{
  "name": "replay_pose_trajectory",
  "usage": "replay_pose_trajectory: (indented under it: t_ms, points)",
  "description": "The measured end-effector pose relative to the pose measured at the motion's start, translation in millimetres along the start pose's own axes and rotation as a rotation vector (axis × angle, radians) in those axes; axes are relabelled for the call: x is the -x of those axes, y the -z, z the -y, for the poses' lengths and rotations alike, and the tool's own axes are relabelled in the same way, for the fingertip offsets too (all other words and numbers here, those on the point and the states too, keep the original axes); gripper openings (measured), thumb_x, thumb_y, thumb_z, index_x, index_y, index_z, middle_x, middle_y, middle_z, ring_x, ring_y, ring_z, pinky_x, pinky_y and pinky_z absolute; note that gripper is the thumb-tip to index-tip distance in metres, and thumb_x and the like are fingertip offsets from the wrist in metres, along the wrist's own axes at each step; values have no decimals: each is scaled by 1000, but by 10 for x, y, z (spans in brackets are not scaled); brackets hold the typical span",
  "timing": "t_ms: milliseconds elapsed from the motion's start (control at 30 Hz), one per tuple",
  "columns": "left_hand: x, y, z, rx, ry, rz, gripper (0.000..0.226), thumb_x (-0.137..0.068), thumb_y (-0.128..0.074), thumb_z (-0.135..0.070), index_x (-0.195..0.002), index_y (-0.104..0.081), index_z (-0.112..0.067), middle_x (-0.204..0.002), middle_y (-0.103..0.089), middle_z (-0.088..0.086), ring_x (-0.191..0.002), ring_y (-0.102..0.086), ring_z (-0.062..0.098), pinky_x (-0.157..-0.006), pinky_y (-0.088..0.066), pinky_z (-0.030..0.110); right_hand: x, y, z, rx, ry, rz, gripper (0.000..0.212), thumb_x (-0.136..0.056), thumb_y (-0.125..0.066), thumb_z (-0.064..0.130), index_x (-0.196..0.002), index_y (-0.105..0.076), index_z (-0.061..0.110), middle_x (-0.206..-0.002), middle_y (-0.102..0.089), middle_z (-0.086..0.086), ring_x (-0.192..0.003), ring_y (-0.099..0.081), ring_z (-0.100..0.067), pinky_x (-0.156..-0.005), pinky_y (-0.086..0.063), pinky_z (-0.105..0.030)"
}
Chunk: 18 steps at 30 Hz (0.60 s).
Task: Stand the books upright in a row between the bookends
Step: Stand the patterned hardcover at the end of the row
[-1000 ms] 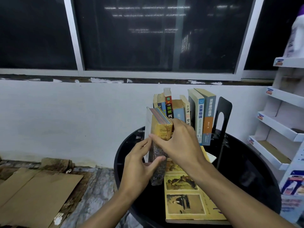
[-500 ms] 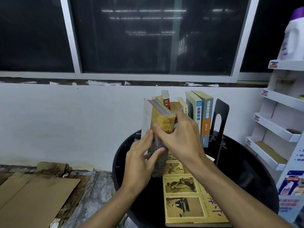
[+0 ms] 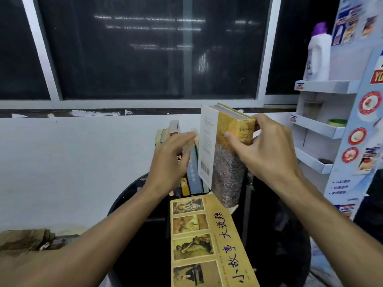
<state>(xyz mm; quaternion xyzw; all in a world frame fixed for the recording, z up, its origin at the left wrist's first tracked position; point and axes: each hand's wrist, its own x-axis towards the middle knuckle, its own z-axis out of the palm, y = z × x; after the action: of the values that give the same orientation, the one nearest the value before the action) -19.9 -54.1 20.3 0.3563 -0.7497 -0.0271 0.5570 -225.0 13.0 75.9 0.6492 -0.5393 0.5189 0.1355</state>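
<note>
Above the black bench [image 3: 277, 245], the right grip [image 3: 267, 154] clasps the yellow book [image 3: 228, 162] upright while the left grip [image 3: 172, 162], flat-fingered and empty, braces the standing row [image 3: 193, 175], likely to hold a slot open.

This looks like a shop corner or stockroom. At the right of the frame, a white cardboard display stand [image 3: 323, 131] has price tags [image 3: 299, 86] on its shelf edges, product posters [image 3: 348, 23] and a purple-capped bottle [image 3: 319, 56]. A dark, metal-framed window [image 3: 145, 48] fills the top.
</note>
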Motion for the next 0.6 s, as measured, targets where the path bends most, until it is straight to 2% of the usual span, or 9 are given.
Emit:
replay_pose_trajectory:
  t_ms: [100,200,400,533,600]
  points:
    - [-278,-220,13,-105,-44,48,39,-95,-66,-10,-133,-65,-19,-131,-66,-7,-114,-59,5,-105,-47,28,-20,128,-224,65,-8,-12,34,-83,-72,48,-87,-60,16,-78,-63,2,-72,-57,-18,-60,-35,-31]
    - [-536,-471,35,-182,-67,141,43,-96,-66,-20,-138,-59,-23,-138,-61,-7,-128,-53,8,-112,-43,34,-21,223,-423,101,-20,-5,35,-84,-71,48,-84,-58,15,-77,-62,1,-71,-56,-20,-61,-42,-35]
    - [-868,-871,75,-339,-38,381,58,-94,-67,-29,-148,-47,-23,-153,-46,-4,-141,-40,15,-116,-37,39,-4,277,-717,154,-59,33,35,-85,-71,48,-85,-57,16,-77,-60,1,-69,-55,-18,-58,-40,-33]
    - [-1036,-1043,139,-490,-17,490,58,-94,-66,-35,-148,-45,-30,-158,-37,-3,-144,-35,22,-117,-33,50,9,239,-852,176,-90,52,34,-85,-71,48,-86,-58,17,-77,-61,1,-68,-55,-18,-59,-40,-32]
    - [-1070,-1094,185,-522,-1,528,58,-94,-66,-37,-148,-45,-31,-158,-39,-3,-144,-36,23,-117,-31,55,13,205,-901,176,-87,55,34,-84,-71,46,-84,-57,16,-73,-60,2,-64,-53,-13,-54,-37,-30]
